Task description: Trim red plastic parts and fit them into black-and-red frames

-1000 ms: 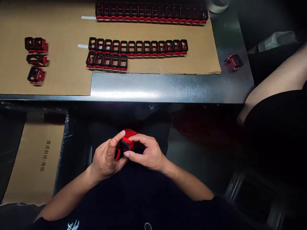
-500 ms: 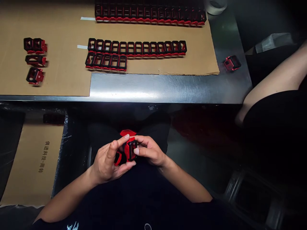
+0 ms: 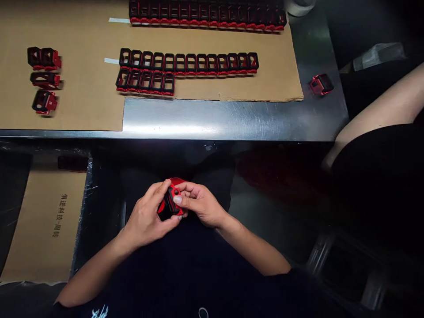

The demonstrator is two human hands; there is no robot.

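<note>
Above my lap, both hands hold a red-and-black frame-like part (image 3: 176, 204). My left hand (image 3: 145, 216) wraps its left side, with fingertips at its top and thumb along its bottom edge. My right hand (image 3: 200, 204) pinches the right side, thumb on the red face. Fingers cover much of the part. More red material (image 3: 175, 180) shows just behind it, and I cannot tell whether it is one piece with it. Similar red-and-black frames stand in a middle row (image 3: 190, 63), with a shorter row (image 3: 145, 81) in front of it.
Brown cardboard (image 3: 79, 88) covers much of the metal table (image 3: 212, 118). Several frames (image 3: 44, 101) stand at its left, and one (image 3: 321, 84) at the right. A tape roll (image 3: 300, 6) lies at the back. Another person's arm (image 3: 380, 106) reaches in from the right. A lined box (image 3: 39, 221) stands lower left.
The part has turned between my hands, and its red face now shows beside the black frame. My left fingers have closed in around it. The view has shifted slightly.
</note>
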